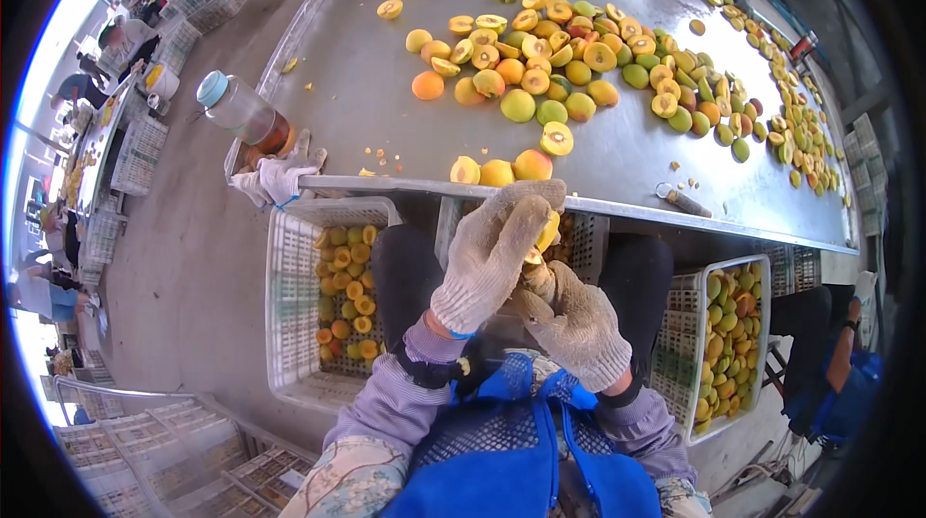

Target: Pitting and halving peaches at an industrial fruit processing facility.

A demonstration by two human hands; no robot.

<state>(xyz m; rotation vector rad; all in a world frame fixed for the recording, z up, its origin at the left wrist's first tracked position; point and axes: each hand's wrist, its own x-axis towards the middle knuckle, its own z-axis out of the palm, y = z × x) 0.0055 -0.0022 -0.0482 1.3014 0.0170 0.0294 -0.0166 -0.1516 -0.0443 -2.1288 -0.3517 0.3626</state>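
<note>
My left hand (499, 250), in a soiled knit glove, grips a yellow stone-fruit piece (548, 231) near the table's front edge. Just below it, my gloved right hand (582, 326) closes around what looks like a short wooden-handled tool (537, 278). The tool's tip is against the fruit, partly hidden by my fingers. On the steel table (347, 105), a cut half (465, 170), a yellow fruit (497, 173) and a red-blushed one (532, 165) sit at the edge above my left hand. Another half (557, 138) lies behind them, cut face up.
Halved fruit (535, 44) is heaped across the table. A ring-tipped pitting tool (684, 200) lies at its front edge. White crates hold fruit left (278, 301) and right (759, 344) of my legs. A bottle (249, 113) and spare gloves (282, 174) occupy the left corner. A person (839, 366) sits at right.
</note>
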